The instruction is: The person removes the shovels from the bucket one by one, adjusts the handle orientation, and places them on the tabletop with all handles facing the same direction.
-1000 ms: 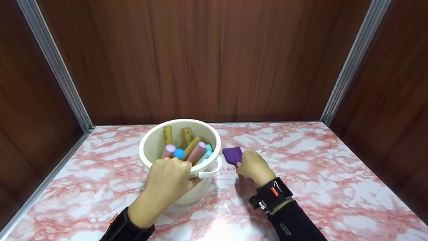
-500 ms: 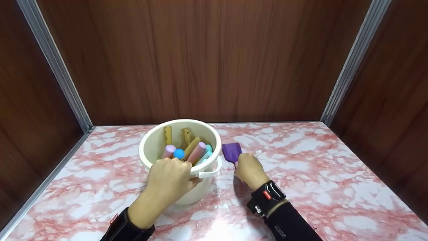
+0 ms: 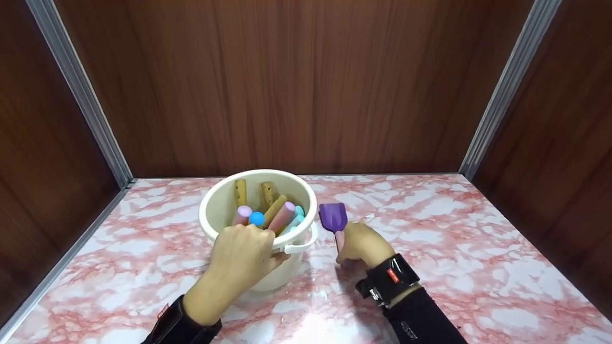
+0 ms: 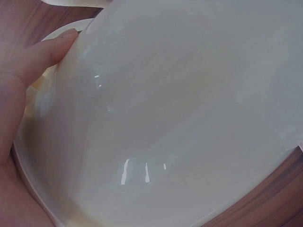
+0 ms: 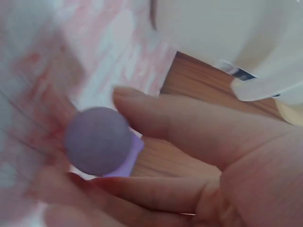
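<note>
A cream bucket [image 3: 306, 191] stands left of centre in the head view. My left hand [image 3: 246, 248] grips its near rim; the left wrist view shows the thumb on the bucket's outer wall [image 4: 165, 113]. To the right, a toy shovel with a purple blade [image 3: 333, 216] and a pinkish handle [image 3: 340, 240] lies on the table. My right hand [image 3: 363, 243] is around that handle, its thumb and fingers spread to either side. In the right wrist view, the handle's round end [image 5: 98, 141] sits between the fairly straight thumb and the blurred fingers.
Inside the bucket are speckled tan sticks [image 3: 240, 193], pink rods [image 3: 282, 216], a blue round tip [image 3: 256, 219] and turquoise pieces [image 3: 297, 220]. A white side handle [image 3: 301, 242] juts out rightward. Brown wood-grain panels [image 3: 306, 86] enclose the marbled table [image 3: 449, 267].
The shovel has turned its blade face up. My right hand has shifted from near the blade back along the handle, and its fingers have loosened. The left hand and bucket stay put.
</note>
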Demonstrator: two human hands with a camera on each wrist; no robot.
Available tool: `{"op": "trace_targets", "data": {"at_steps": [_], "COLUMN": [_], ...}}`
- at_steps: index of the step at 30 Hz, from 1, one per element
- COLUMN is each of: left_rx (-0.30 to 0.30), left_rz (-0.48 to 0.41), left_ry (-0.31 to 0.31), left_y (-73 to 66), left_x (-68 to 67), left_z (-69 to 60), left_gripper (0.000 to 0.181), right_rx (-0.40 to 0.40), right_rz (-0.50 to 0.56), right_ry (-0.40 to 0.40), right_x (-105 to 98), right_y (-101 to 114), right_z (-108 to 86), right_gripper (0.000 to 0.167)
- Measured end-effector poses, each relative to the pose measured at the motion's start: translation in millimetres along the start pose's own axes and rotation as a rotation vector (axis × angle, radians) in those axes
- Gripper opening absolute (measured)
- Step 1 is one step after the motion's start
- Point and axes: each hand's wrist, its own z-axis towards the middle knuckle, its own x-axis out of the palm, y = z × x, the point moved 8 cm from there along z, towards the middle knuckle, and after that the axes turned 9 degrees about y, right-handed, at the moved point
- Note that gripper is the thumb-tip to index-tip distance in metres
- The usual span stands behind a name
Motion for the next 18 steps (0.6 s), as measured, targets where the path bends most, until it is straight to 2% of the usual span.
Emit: {"op": "trace_targets", "data": {"at_steps": [3,7,10,18], "left_rx": [-0.001,0.001,0.003,0.005], "left_rz": [-0.002,0.005,0.012,0.003], "left_ry": [0.003,0.0,-0.008,-0.011], "left_y": [0.4,0.1,-0.3,0.0], "left_x": [0.2,0.0,-0.4,-0.8], "left_z": [0.3,0.3,-0.2,-0.6], "left_gripper": [0.054,0.053,0.053,0.055], "right_rx": [-0.006,-0.021,-0.033,-0.059], "right_rz": [-0.01,-0.018,0.001,0.042], "right_ry": [0.016,-0.012,-0.055,-0.186], "right_x": [0,-2,-4,-8], "right_y": [3,5,4,0], "right_z": [-2.7,-3.9,-2.1,6.8], "right_gripper": [0.03,0.021,0.02,0.034]}}
